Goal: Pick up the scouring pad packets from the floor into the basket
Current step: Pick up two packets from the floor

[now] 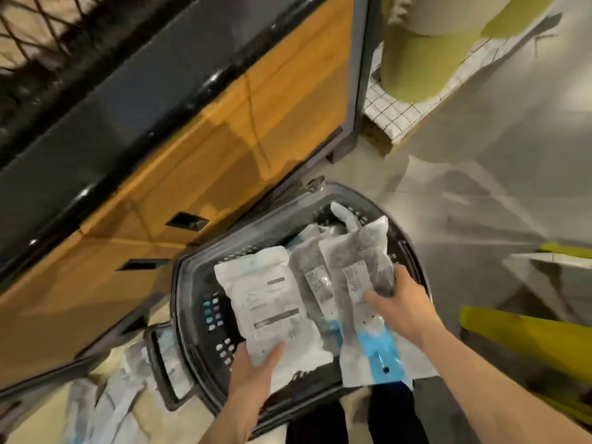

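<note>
Head view: a dark plastic basket [189, 302] is seen from above on the pale floor [368, 174], just beside an orange cabinet front [198, 161] on the left. A white packet [269, 302] is held over the basket's near left side by the left hand [256, 366], thumb on top and fingers underneath, closed on its near edge. A second packet with a blue strip [362, 302] is gripped near its middle by the right hand [403, 302], fingers curled around its right edge; it overhangs the near rim. Both are held flat and low, apparently so that they can be laid on the packets already inside (one grey-filled packet [307, 261] lies between the two). More packets [105, 408] are left on the floor at near left, so the task is judged part done. The basket's bottom is largely covered, its near rim is hidden by the forearms, and the printing on the labels is too blurred to be read.
</note>
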Tool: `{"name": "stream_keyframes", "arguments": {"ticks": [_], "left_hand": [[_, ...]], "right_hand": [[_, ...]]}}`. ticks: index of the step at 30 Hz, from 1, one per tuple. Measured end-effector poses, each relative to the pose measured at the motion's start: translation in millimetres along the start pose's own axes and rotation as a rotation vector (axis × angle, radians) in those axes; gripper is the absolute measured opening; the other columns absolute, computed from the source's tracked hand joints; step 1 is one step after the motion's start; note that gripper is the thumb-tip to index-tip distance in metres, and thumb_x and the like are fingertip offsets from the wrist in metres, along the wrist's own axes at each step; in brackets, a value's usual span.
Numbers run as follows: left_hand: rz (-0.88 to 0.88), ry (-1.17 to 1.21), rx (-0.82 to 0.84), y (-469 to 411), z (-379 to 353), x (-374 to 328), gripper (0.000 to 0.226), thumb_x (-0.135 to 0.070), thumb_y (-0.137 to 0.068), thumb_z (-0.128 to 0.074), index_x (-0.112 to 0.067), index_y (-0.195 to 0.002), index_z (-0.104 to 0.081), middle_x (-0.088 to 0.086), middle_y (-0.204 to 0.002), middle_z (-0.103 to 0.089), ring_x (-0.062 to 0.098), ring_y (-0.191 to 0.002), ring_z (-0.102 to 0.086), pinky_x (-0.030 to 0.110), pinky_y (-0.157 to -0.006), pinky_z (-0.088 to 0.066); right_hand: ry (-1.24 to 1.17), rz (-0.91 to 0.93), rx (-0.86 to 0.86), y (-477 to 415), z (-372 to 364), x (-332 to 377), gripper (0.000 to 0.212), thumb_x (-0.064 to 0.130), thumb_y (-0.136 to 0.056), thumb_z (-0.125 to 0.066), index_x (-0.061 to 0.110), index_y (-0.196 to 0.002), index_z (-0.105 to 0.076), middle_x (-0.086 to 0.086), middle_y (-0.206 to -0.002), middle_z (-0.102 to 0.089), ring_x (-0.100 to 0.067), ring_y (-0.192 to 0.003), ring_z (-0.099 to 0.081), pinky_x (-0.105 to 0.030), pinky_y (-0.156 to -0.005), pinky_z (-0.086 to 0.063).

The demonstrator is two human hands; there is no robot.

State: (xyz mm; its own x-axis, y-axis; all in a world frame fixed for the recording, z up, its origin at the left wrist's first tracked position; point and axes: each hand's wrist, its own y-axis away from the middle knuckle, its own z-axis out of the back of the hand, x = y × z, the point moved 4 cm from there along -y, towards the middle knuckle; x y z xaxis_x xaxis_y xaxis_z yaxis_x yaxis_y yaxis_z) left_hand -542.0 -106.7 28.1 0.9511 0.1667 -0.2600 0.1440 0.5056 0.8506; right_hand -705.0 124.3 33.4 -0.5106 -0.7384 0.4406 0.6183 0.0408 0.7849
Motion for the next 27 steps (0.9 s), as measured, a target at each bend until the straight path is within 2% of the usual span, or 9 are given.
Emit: {"name": "stream_keyframes", "arguments": {"ticks": [2,4,6,9,13,18,22,24,27], "left_hand": [[-0.05,-0.026,-0.005,-1,-3,-4,0.065,-0.031,-0.086,-0.074,-0.012,-0.14,-0.044,-0.003,-0.133,-0.053,0.021,-0.11,-0.051,0.029,-0.094,-0.036],[-0.061,-0.023,0.003,-10,-6,-2,0.063,-0.03,-0.088,-0.071,-0.013,-0.141,-0.041,-0.004,-0.134,-0.054,0.02,-0.112,-0.053,0.028,-0.098,-0.038],[-0.046,-0.034,0.012,-16,-5,1,0.068,-0.03,-0.089,-0.07,-0.018,-0.147,-0.036,0.003,-0.143,-0.051,0.023,-0.122,-0.053,0.035,-0.108,-0.04],[-0.016,-0.097,0.012,-21,4,13,0.071,-0.037,-0.091,-0.066,-0.024,-0.152,-0.031,0.002,-0.152,-0.042,0.024,-0.135,-0.046,0.038,-0.112,-0.037],[-0.042,-0.135,0.042,-17,17,16,0.065,-0.033,-0.093,-0.063,-0.019,-0.149,-0.034,0.003,-0.154,-0.039,0.023,-0.138,-0.042,0.035,-0.11,-0.036],[-0.074,-0.126,0.011,15,55,7,0.068,-0.027,-0.094,-0.064,-0.014,-0.151,-0.031,0.007,-0.155,-0.036,0.027,-0.139,-0.04,0.038,-0.11,-0.038],[-0.204,-0.2,-0.031,89,109,-24,0.066,-0.031,-0.095,-0.061,-0.015,-0.151,-0.03,0.005,-0.153,-0.039,0.026,-0.135,-0.044,0.031,-0.098,-0.041],[-0.291,-0.304,-0.071,131,141,-37,0.064,-0.035,-0.095,-0.06,-0.016,-0.15,-0.033,0.004,-0.151,-0.041,0.027,-0.132,-0.047,0.035,-0.098,-0.044],[-0.399,-0.461,-0.085,193,186,-43,0.054,-0.039,-0.091,-0.062,-0.023,-0.139,-0.043,-0.006,-0.133,-0.05,0.027,-0.117,-0.057,0.043,-0.092,-0.053]], "right_hand": [[0.003,0.039,0.039,-8,-10,-5,0.038,0.032,-0.083,-0.068,0.024,-0.113,-0.047,0.005,-0.088,-0.065,-0.017,-0.073,-0.065,-0.04,-0.065,-0.056],[0.037,0.101,0.067,-14,-18,-7,0.048,0.033,-0.085,-0.068,0.027,-0.126,-0.044,0.007,-0.091,-0.066,-0.016,-0.075,-0.067,-0.04,-0.067,-0.058],[0.07,0.121,0.09,-17,-25,-7,0.067,0.032,-0.087,-0.067,0.029,-0.144,-0.031,0.003,-0.103,-0.066,-0.019,-0.087,-0.067,-0.039,-0.077,-0.056],[0.181,0.141,0.076,-15,-28,-9,0.083,0.036,-0.087,-0.066,0.029,-0.153,-0.018,-0.005,-0.138,-0.055,-0.027,-0.119,-0.057,-0.043,-0.097,-0.049],[0.261,0.149,0.088,1,-25,-6,0.075,0.035,-0.092,-0.059,0.022,-0.155,-0.019,-0.01,-0.152,-0.038,-0.03,-0.136,-0.04,-0.045,-0.109,-0.038],[0.383,0.208,0.074,43,-3,24,0.07,0.034,-0.095,-0.054,0.02,-0.155,-0.019,-0.013,-0.152,-0.036,-0.034,-0.135,-0.04,-0.045,-0.108,-0.039],[0.457,0.333,0.016,124,49,72,0.067,0.033,-0.095,-0.053,0.02,-0.153,-0.021,-0.013,-0.15,-0.039,-0.035,-0.132,-0.043,-0.045,-0.106,-0.039],[0.517,0.405,-0.039,173,85,97,0.065,0.034,-0.095,-0.053,0.021,-0.152,-0.024,-0.013,-0.146,-0.043,-0.036,-0.129,-0.045,-0.046,-0.104,-0.039],[0.614,0.521,-0.11,247,132,133,0.064,0.037,-0.096,-0.05,0.022,-0.152,-0.023,-0.011,-0.147,-0.043,-0.035,-0.13,-0.043,-0.047,-0.104,-0.038]]}}
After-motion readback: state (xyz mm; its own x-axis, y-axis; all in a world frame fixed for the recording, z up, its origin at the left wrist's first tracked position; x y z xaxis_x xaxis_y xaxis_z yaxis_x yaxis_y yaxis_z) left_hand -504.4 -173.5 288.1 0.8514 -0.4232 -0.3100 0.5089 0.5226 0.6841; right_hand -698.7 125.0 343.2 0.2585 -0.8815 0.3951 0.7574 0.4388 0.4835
